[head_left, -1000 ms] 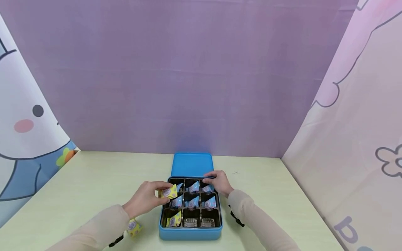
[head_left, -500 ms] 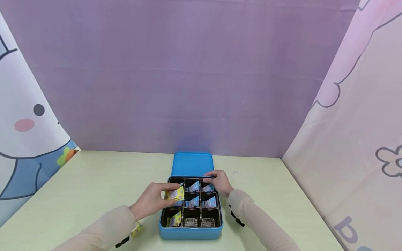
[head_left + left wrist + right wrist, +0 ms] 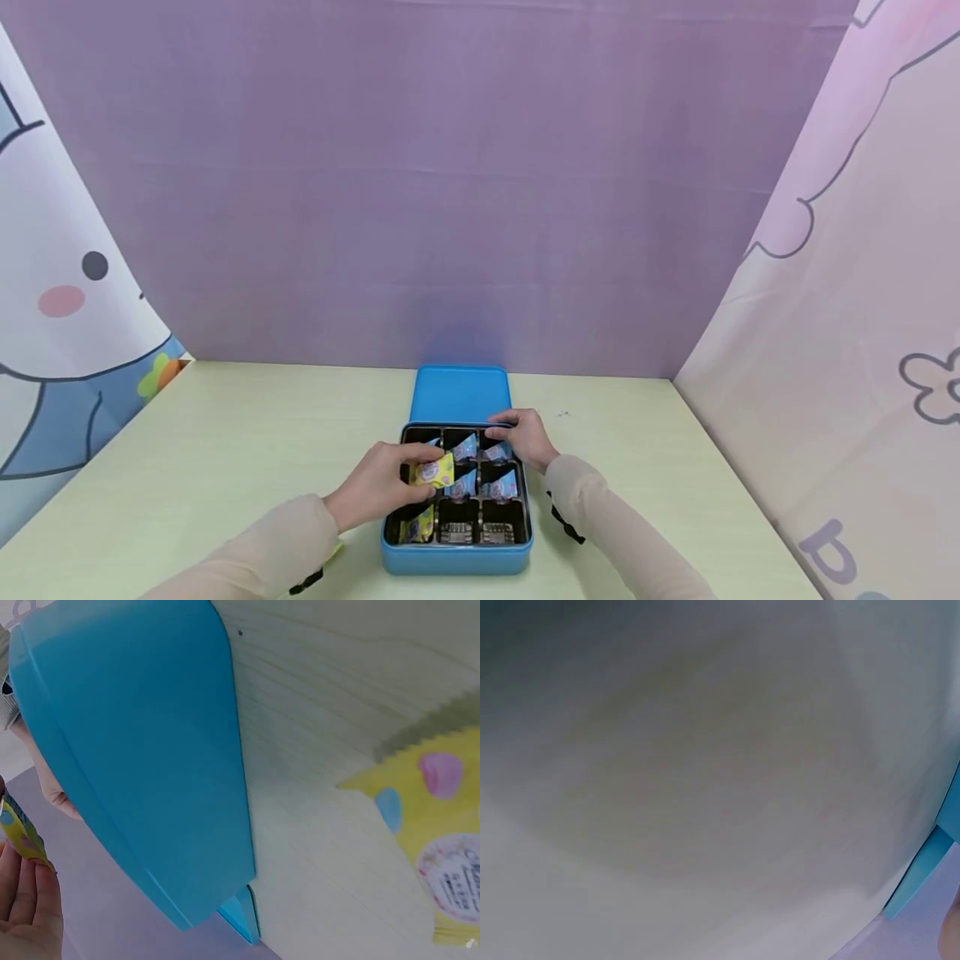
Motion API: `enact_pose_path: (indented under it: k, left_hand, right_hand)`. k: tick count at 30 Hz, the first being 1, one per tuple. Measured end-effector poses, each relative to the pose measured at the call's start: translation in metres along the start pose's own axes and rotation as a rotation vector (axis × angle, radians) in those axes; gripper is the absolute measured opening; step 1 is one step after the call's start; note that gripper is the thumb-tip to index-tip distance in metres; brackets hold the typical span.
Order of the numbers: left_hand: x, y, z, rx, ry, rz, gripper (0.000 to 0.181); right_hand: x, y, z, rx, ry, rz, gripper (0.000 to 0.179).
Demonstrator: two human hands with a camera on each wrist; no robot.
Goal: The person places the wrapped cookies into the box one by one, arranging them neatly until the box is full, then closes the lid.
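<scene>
My left hand [image 3: 386, 483] pinches a yellow wrapped candy [image 3: 438, 472] between thumb and fingers, over the left side of a blue box [image 3: 457, 560]. The box has a black divided tray, and its blue lid [image 3: 460, 393] lies back behind it. Blue wrapped candies [image 3: 501, 486] sit in the back and middle rows. Another yellow candy [image 3: 417, 525] is in the front left compartment. At the back right corner, my right hand [image 3: 528, 437] grips the box's rim. The left wrist view shows the pinched candy [image 3: 26, 832] at its left edge, beside the box wall [image 3: 150, 765].
A loose yellow candy [image 3: 442, 825] lies on the pale table [image 3: 262, 442] left of the box, mostly hidden by my left sleeve in the head view. A purple backdrop [image 3: 450, 183] rises behind the table, with printed panels [image 3: 847, 333] at both sides.
My left hand has moved rightward and slightly nearer over the box with the yellow candy. Its sleeve now covers more of the loose candy. The right hand stays at the rim.
</scene>
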State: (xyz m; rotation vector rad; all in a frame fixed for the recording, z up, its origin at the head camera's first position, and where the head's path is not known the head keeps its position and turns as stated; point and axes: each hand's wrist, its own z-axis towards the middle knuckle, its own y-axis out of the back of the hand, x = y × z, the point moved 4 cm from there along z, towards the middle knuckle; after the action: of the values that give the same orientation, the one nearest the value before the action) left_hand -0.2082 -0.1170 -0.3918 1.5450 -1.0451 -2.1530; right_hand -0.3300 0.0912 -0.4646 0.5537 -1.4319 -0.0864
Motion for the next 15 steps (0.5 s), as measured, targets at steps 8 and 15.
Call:
enact_pose_path:
  k: [8, 15]
  left_hand:
    - [-0.001, -0.008, 0.003, 0.051, -0.004, -0.035, 0.044]
    - [-0.003, -0.015, 0.003, 0.097, 0.0, -0.084, 0.043]
  right_hand:
    - [-0.002, -0.001, 0.002, -0.002, 0.005, -0.009, 0.021]
    - [0.0, 0.0, 0.0, 0.003, 0.025, 0.01, 0.019]
